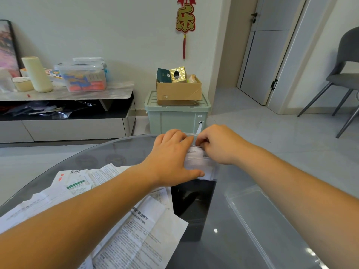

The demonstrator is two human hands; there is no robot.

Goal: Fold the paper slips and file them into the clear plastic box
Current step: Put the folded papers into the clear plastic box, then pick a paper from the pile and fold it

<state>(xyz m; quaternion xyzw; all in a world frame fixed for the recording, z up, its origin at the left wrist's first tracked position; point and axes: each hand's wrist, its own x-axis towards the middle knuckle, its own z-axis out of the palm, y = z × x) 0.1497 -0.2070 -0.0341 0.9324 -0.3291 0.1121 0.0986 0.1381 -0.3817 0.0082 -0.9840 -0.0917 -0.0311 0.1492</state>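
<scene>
A clear plastic box stands on the glass table with folded white slips inside. My left hand lies over the box's left side, fingers on its top and thumb along its front. My right hand is curled at the box's far rim, fingertips pinching a folded slip there. A heap of unfolded printed paper slips lies to the left, under my left forearm. Much of the box is hidden by both hands.
The box's clear lid lies flat on the table at the right. Beyond the round glass table's far edge stand a green storage bin with a cardboard box, a low cabinet at left and a grey chair at right.
</scene>
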